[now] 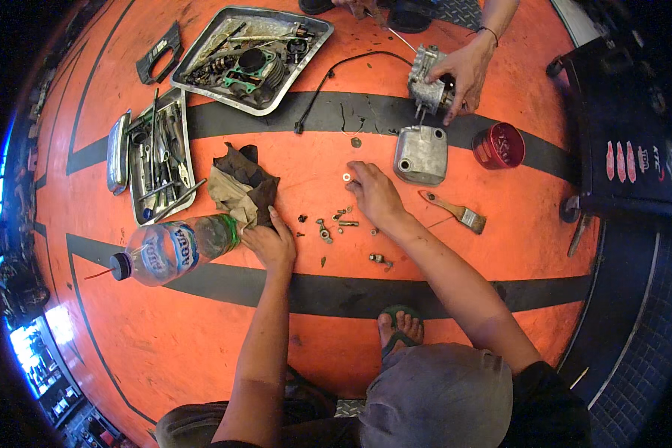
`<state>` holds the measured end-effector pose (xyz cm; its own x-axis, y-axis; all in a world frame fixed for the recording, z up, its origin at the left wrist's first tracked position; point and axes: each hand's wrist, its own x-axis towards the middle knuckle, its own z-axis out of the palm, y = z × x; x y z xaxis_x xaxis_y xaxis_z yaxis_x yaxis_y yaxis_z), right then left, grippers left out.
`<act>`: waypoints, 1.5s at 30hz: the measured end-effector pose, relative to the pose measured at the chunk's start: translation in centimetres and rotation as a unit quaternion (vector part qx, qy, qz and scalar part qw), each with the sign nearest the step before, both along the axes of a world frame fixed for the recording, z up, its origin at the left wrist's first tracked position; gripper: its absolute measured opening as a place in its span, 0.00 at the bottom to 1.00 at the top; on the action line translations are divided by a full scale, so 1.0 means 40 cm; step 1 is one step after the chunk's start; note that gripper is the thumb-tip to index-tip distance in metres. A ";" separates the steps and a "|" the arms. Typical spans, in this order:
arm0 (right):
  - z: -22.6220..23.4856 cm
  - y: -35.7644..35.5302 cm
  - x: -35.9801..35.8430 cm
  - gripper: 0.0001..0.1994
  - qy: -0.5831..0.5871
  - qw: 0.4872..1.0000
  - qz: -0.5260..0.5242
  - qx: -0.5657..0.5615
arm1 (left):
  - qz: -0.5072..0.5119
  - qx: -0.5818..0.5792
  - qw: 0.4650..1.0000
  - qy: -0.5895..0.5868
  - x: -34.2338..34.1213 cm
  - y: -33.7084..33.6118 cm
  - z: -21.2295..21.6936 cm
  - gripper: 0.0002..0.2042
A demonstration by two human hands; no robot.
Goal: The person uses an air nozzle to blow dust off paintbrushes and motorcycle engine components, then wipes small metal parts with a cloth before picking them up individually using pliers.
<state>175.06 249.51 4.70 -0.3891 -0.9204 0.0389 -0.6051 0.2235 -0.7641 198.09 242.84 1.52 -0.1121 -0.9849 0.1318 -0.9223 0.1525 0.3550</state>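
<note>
My left hand (269,240) is closed on the lower end of a crumpled brown rag (239,188), beside the base of a large clear plastic bottle (173,250) lying on its side. Between the thumb and fingertips of my right hand (375,196) is a small pale washer (346,178), just above the orange floor. Small metal parts lie between my hands: a rocker arm (324,231), a short metal pin (348,223) and several little nuts. A second rocker arm (381,260) sits nearer to me. Right of my right hand rests a grey metal cover (421,154).
Another person's hand (467,75) holds a cylinder head (428,84) at the far right. A red cup (499,145) and a paintbrush (459,213) are on the right. At the left stand a tool tray (140,207) and a larger tray (275,104) of engine parts. A black cart (620,134) borders the right.
</note>
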 end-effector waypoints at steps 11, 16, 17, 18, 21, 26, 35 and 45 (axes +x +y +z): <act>0.017 -0.049 -0.009 0.09 0.007 0.994 0.056 0.091 | -0.033 -0.042 0.998 0.021 -0.001 0.001 0.006 0.36; 0.011 -0.054 -0.014 0.07 0.026 0.992 0.095 0.079 | -0.027 -0.067 0.997 0.014 -0.004 -0.002 0.007 0.33; 0.011 -0.049 -0.015 0.07 0.037 0.990 0.111 0.076 | -0.030 -0.066 0.997 0.016 -0.008 -0.002 0.014 0.33; 0.010 -0.047 -0.012 0.08 0.065 0.989 0.116 0.069 | -0.031 -0.060 0.997 0.024 -0.010 -0.004 0.024 0.33; -0.007 -0.052 -0.012 0.05 0.094 0.987 0.108 0.074 | -0.028 -0.049 0.998 0.016 -0.015 0.003 0.019 0.31; -0.012 -0.095 -0.026 0.05 0.091 0.981 0.143 0.098 | -0.022 -0.052 0.998 0.026 -0.026 0.007 0.042 0.32; 0.015 0.041 0.020 0.07 -0.091 0.996 0.009 0.014 | -0.032 0.006 0.997 0.072 -0.031 0.019 0.042 0.37; 0.091 0.252 -0.111 0.07 -0.652 0.740 -0.163 -0.043 | 0.019 0.043 0.945 0.324 0.005 0.049 0.074 0.30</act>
